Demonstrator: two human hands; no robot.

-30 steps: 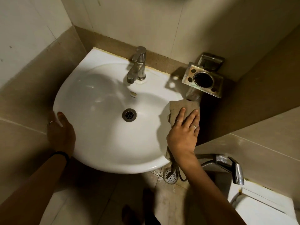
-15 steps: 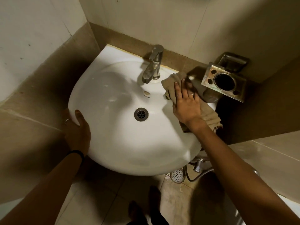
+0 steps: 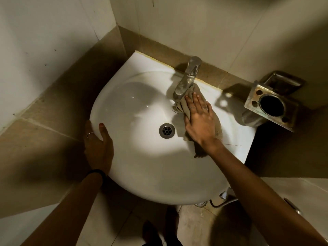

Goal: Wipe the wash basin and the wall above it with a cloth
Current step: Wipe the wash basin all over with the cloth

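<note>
Inside wash basin [image 3: 142,174], right hand [image 3: 199,119] presses cloth [image 3: 182,102].

A chrome faucet [image 3: 187,78] stands upright, its spout angled down and to the left. Below it and slightly left lies a round metal drain [image 3: 166,130]. Well to the right of the faucet, a tarnished metal holder [image 3: 272,105] with one large round opening and small holes juts from the wall. Far below the faucet, pale floor tiles [image 3: 113,221] show.

Right hand [image 3: 199,121] presses the cloth [image 3: 182,105] flat against the tap [image 3: 186,77] base, left hand [image 3: 98,148] grips the wash basin [image 3: 142,166] rim
</note>
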